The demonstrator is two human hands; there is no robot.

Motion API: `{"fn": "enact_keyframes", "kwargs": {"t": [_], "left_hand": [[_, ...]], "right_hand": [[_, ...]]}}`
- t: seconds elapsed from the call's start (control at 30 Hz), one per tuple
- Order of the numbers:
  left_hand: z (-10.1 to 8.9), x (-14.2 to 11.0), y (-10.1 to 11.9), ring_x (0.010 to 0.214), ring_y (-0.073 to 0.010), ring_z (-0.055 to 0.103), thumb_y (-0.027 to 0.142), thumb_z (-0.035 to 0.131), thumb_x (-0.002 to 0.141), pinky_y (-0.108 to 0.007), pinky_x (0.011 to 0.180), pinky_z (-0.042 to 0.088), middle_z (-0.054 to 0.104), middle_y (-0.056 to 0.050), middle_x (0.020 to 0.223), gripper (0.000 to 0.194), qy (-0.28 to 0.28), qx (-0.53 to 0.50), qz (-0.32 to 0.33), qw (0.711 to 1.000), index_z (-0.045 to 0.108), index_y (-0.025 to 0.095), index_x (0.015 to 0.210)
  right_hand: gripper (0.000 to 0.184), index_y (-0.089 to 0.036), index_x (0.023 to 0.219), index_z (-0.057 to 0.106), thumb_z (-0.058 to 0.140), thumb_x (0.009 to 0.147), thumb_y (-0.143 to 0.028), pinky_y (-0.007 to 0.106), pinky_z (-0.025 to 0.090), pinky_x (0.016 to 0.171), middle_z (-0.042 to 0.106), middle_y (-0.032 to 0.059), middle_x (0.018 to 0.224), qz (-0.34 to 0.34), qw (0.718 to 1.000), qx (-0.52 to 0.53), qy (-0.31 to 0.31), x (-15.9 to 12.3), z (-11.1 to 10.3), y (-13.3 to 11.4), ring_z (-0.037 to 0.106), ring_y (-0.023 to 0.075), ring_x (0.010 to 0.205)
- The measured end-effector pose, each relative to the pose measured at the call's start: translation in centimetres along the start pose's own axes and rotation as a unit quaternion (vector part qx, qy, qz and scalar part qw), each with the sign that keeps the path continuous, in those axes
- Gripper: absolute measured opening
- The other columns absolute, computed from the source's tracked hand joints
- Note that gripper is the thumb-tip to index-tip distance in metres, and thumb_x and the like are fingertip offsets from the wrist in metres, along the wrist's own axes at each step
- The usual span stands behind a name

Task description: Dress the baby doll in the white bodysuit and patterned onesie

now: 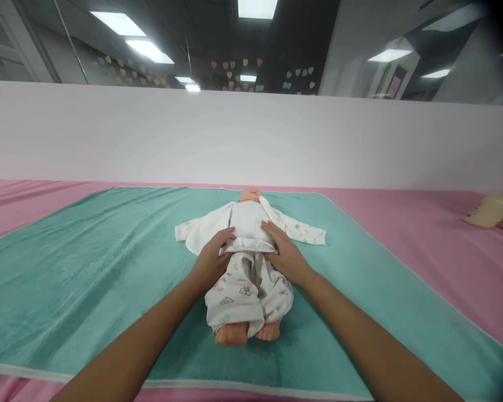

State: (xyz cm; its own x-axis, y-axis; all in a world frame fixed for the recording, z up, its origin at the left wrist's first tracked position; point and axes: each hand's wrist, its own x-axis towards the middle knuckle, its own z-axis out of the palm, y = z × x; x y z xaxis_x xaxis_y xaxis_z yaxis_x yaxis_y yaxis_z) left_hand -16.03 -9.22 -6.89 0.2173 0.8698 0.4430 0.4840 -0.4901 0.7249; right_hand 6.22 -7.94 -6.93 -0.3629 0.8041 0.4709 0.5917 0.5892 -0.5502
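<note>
Doll [232, 334] inside printed trousers [237, 298] (hands [213, 257] either side).

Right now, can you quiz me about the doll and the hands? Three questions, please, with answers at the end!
1. Pick one: the cloth right under the doll is A) teal, B) yellow, C) black.
2. True or false: only the left hand touches the doll.
3. Fill the gap: out of the pants poke the doll's bare ____.

Key: 1. A. 2. False: the left hand and the right hand both touch it. 3. Feet.
</note>
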Motion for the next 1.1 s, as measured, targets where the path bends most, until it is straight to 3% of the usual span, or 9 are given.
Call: {"fn": "enact_keyframes", "kwargs": {"t": [0.1, 0.2, 0.33, 0.43, 0.6, 0.67, 0.8, 0.93, 1.1], "left_hand": [[0.3, 0.2, -0.5, 0.132, -0.0201, 0.029, 0.021, 0.042, 0.081, -0.035, 0.105, 0.032, 0.032, -0.007, 0.143, 0.046, -0.036, 0.008, -0.002, 0.999, 0.041, 0.022, 0.127], [0.5, 0.8, -0.8, 0.136, -0.0235, 0.017, 0.033, 0.048, 0.081, -0.035, 0.108, 0.027, 0.015, -0.006, 0.150, 0.061, -0.069, 0.020, -0.053, 0.996, 0.029, 0.021, 0.138], [0.4, 2.0, -1.0, 0.136, -0.0284, 0.014, 0.044, 0.057, 0.075, -0.036, 0.107, 0.028, 0.005, -0.004, 0.151, 0.084, -0.109, 0.040, -0.080, 0.990, 0.013, 0.024, 0.144], [0.4, 2.5, -1.0, 0.136, -0.0274, 0.018, 0.046, 0.054, 0.077, -0.038, 0.108, 0.024, 0.015, -0.005, 0.150, 0.079, -0.096, 0.064, -0.079, 0.990, 0.017, 0.023, 0.143], [0.4, 2.9, -0.6, 0.130, -0.0278, 0.031, 0.045, 0.053, 0.077, -0.039, 0.105, 0.026, 0.031, -0.010, 0.144, 0.073, -0.075, 0.123, -0.061, 0.988, 0.028, 0.017, 0.140], [0.3, 3.1, -0.3, 0.126, -0.0286, 0.037, 0.042, 0.051, 0.079, -0.039, 0.102, 0.030, 0.038, -0.012, 0.140, 0.067, -0.074, 0.158, -0.051, 0.983, 0.033, 0.016, 0.138], [-0.3, 4.1, -0.1, 0.108, -0.0271, 0.053, 0.036, 0.042, 0.084, -0.034, 0.087, 0.039, 0.059, -0.009, 0.119, 0.048, -0.079, 0.219, -0.041, 0.972, 0.047, 0.021, 0.129], [-1.0, 6.0, -0.5, 0.085, -0.0232, 0.060, 0.035, 0.038, 0.085, -0.029, 0.073, 0.042, 0.069, -0.004, 0.092, 0.035, -0.059, 0.256, -0.021, 0.965, 0.062, 0.025, 0.109], [-0.6, 8.7, -2.0, 0.084, -0.0200, 0.059, 0.036, 0.045, 0.082, -0.026, 0.072, 0.040, 0.068, -0.001, 0.092, 0.027, -0.001, 0.204, -0.019, 0.979, 0.066, 0.025, 0.096]], "right_hand": [[0.059, -0.024, 0.137, 0.030, 0.047, 0.081, -0.031, 0.047, 0.021, 0.110, 0.023, 0.0041, 0.147, -0.025, 0.998, -0.045, -0.020, 0.3, 0.7, -0.1, 0.011, 0.0232, 0.137], [0.062, -0.019, 0.139, 0.028, 0.046, 0.081, -0.034, 0.049, 0.019, 0.110, 0.016, 0.0067, 0.149, -0.030, 0.993, -0.111, -0.039, 0.9, 1.3, -0.2, 0.003, 0.0265, 0.138], [0.073, -0.009, 0.140, 0.022, 0.049, 0.078, -0.036, 0.051, 0.022, 0.107, 0.011, 0.0166, 0.149, 0.014, 0.983, -0.176, -0.047, 1.7, 1.7, -0.3, 0.007, 0.0342, 0.136], [0.075, -0.007, 0.139, 0.022, 0.049, 0.078, -0.039, 0.051, 0.024, 0.104, 0.016, 0.0215, 0.147, 0.039, 0.976, -0.208, -0.045, 2.2, 1.8, -0.3, 0.014, 0.0365, 0.134], [0.073, -0.006, 0.136, 0.026, 0.051, 0.078, -0.041, 0.046, 0.024, 0.105, 0.023, 0.0217, 0.144, 0.001, 0.968, -0.246, -0.041, 2.7, 1.6, -0.3, 0.020, 0.0325, 0.133], [0.063, -0.007, 0.131, 0.034, 0.050, 0.079, -0.040, 0.043, 0.031, 0.099, 0.036, 0.0216, 0.137, -0.011, 0.964, -0.263, -0.041, 3.1, 1.0, -0.6, 0.033, 0.0317, 0.127], [0.033, -0.015, 0.110, 0.050, 0.040, 0.087, -0.036, 0.035, 0.041, 0.078, 0.062, 0.0136, 0.100, 0.010, 0.945, -0.318, -0.076, 4.3, -0.5, -1.2, 0.057, 0.0264, 0.094], [0.023, -0.018, 0.104, 0.052, 0.040, 0.087, -0.027, 0.032, 0.039, 0.070, 0.063, 0.0109, 0.089, 0.053, 0.931, -0.352, -0.087, 6.2, -1.1, -1.1, 0.059, 0.0244, 0.083], [0.024, -0.015, 0.105, 0.050, 0.035, 0.086, -0.012, 0.030, 0.038, 0.069, 0.062, 0.0124, 0.087, 0.090, 0.932, -0.347, -0.061, 8.6, -0.4, -0.3, 0.059, 0.0222, 0.081]]}}
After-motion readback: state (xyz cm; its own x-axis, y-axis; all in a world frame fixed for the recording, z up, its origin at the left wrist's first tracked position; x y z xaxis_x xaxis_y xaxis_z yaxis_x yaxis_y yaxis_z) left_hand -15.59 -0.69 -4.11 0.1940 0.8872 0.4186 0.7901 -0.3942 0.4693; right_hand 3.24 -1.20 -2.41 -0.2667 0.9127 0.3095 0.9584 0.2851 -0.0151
